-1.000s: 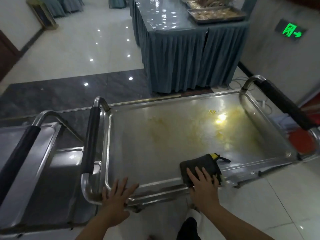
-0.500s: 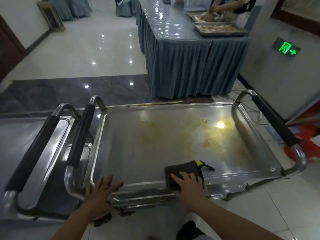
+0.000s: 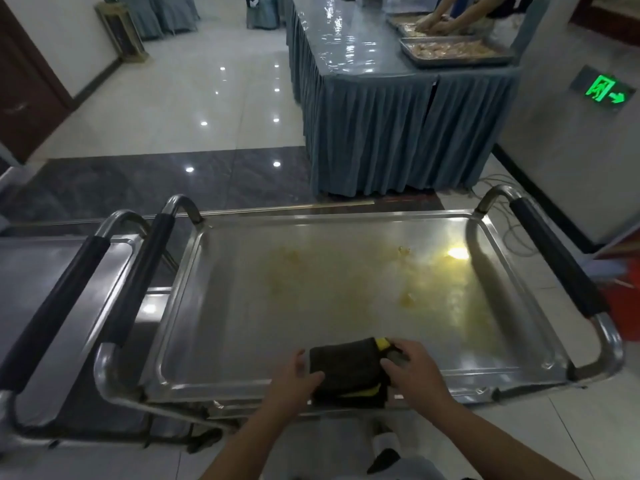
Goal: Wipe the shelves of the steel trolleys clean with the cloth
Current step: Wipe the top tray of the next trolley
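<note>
A steel trolley's top shelf lies in front of me, with yellow greasy smears across its middle and right side. A folded dark cloth with a yellow tag rests at the shelf's near edge. My left hand grips the cloth's left side. My right hand holds its right side, fingers curled over the top corner. A second steel trolley stands tight against the left, its black-padded handle next to the first trolley's left handle.
A table with a blue-grey skirt stands beyond the trolley, carrying metal trays of food where another person's hands work. A wall with a green exit sign is on the right. A red object sits by the right handle.
My left hand has left the trolley's front rim and moved right onto the cloth. Both hands now hold the cloth, where only the right hand pressed on it before.
</note>
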A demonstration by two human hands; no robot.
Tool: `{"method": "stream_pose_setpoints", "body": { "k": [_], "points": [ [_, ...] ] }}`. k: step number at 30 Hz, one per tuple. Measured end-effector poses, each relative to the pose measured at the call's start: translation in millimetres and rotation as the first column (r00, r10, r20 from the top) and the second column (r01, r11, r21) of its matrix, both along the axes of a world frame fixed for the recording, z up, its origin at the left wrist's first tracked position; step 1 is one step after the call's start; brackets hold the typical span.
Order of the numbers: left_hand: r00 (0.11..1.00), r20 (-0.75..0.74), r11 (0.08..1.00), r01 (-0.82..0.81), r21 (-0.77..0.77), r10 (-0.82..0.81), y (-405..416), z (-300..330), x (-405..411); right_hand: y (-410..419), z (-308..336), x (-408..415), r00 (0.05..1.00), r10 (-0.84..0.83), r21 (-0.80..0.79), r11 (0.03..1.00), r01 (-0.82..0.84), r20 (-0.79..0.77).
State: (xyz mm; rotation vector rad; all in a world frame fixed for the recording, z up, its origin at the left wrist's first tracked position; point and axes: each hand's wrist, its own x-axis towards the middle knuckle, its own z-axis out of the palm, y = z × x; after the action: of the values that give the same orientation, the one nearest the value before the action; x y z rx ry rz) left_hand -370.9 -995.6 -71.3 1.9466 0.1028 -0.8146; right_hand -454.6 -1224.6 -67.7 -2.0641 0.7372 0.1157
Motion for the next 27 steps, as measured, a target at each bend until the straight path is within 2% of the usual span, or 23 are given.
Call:
{"method": "stream_pose_setpoints", "body": {
  "k": [2, 3, 6, 9, 12, 15, 18, 20, 23, 27],
  "points": [
    [0.987, -0.118, 0.994, -0.109, -0.013, 0.107, -29, 3, -1, -16, -2, 13, 0.993, -0.087, 0.256, 0.961, 0.103, -0.076],
    [0.979, -0.134, 0.989, -0.149, 0.026, 0.151, -39, 4, 1, -23, -4, 21, 0.989, -0.092, 0.333, 0.935, 0.126, -0.116],
    [0.94, -0.185, 0.953, -0.263, 0.151, 0.288, -55, 9, 8, -34, -17, 38, 0.976, 0.01, 0.431, 0.898, 0.087, -0.218],
    [0.893, -0.27, 0.931, -0.325, 0.168, 0.36, -60, 22, 14, -33, -26, 49, 0.953, 0.063, 0.557, 0.822, 0.119, -0.297],
    [0.923, -0.211, 0.944, -0.292, 0.154, 0.32, -56, 27, 14, -35, -27, 58, 0.937, 0.069, 0.536, 0.833, 0.135, -0.343],
    [0.911, -0.165, 0.925, -0.367, 0.096, 0.379, -42, 31, 9, -34, -21, 72, 0.919, 0.264, 0.497, 0.863, -0.09, -0.292],
    [0.879, -0.09, 0.884, -0.463, 0.072, 0.468, -14, 39, 13, -14, -17, 89, 0.862, 0.461, 0.424, 0.838, -0.345, -0.21],
    [0.846, -0.05, 0.846, -0.526, 0.09, 0.531, 8, 50, 17, 10, -14, 102, 0.833, 0.541, 0.443, 0.78, -0.443, -0.12],
    [0.813, 0.007, 0.804, -0.577, 0.142, 0.582, 44, 63, 31, 51, -6, 119, 0.824, 0.56, 0.551, 0.717, -0.427, -0.09],
    [0.875, 0.119, 0.804, -0.48, 0.352, 0.47, 87, 64, 63, 103, -8, 155, 0.845, 0.53, 0.608, 0.695, -0.383, -0.074]
  ]
}}
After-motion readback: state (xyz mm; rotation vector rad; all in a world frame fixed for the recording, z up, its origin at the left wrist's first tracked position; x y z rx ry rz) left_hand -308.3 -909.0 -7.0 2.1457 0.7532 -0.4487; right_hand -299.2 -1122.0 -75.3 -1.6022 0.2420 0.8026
